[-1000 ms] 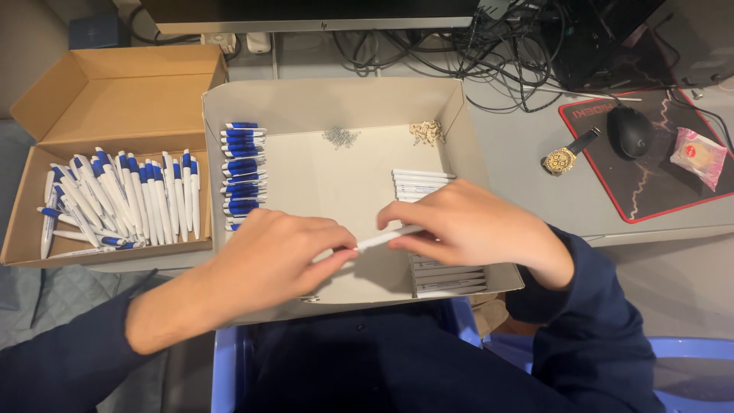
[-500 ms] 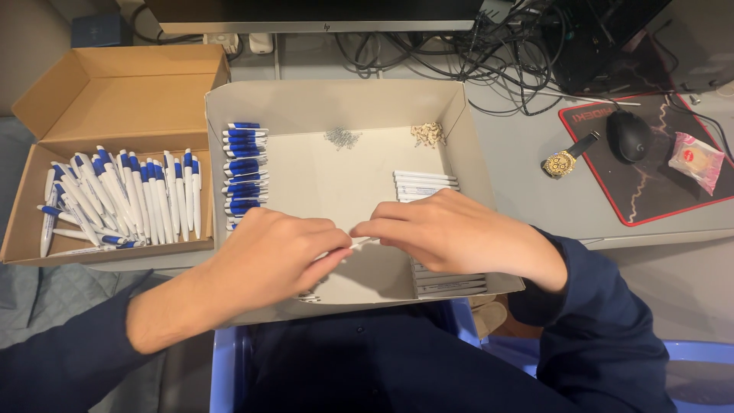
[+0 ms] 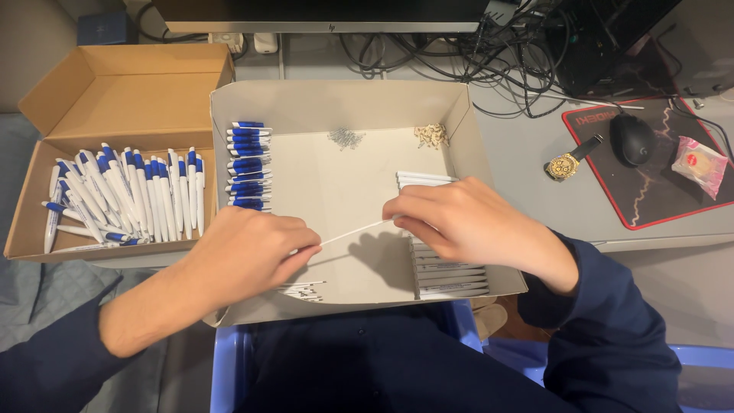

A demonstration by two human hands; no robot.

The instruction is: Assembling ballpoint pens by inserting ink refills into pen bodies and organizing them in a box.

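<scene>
The left hand (image 3: 245, 256) is closed in a pinch, thumb and forefinger gripping the lower left end of a thin white refill tube (image 3: 353, 232). The right hand (image 3: 466, 222) is curled, its fingertips nipping the tube's upper right end. The tube hangs between the 2 hands above the floor of the grey tray (image 3: 340, 103), its long axis running from lower left to upper right at a shallow tilt, with its shadow on the tray floor just under it.

Largest to smallest round about: the desk (image 3: 535, 191) carries the tray and, to the left, a brown cardboard box (image 3: 122, 84) holding a loose row of white and blue pens (image 3: 122, 199). A red-edged mouse pad (image 3: 657, 183) lies well to the right with a black mouse (image 3: 633, 139) on it, and a gold wristwatch (image 3: 569, 160) sits between pad and tray.

Inside the tray, a stack of blue pen tips (image 3: 246, 164) lines the left wall, a stack of white barrels (image 3: 447, 271) lines the right wall and passes under the right hand, a small heap of metal springs (image 3: 345, 138) and another of pale small parts (image 3: 432, 135) lie near the far wall. The tray's middle floor is bare between the 2 stacks, giving open room beneath the tube; the near wall sits just below both wrists.
</scene>
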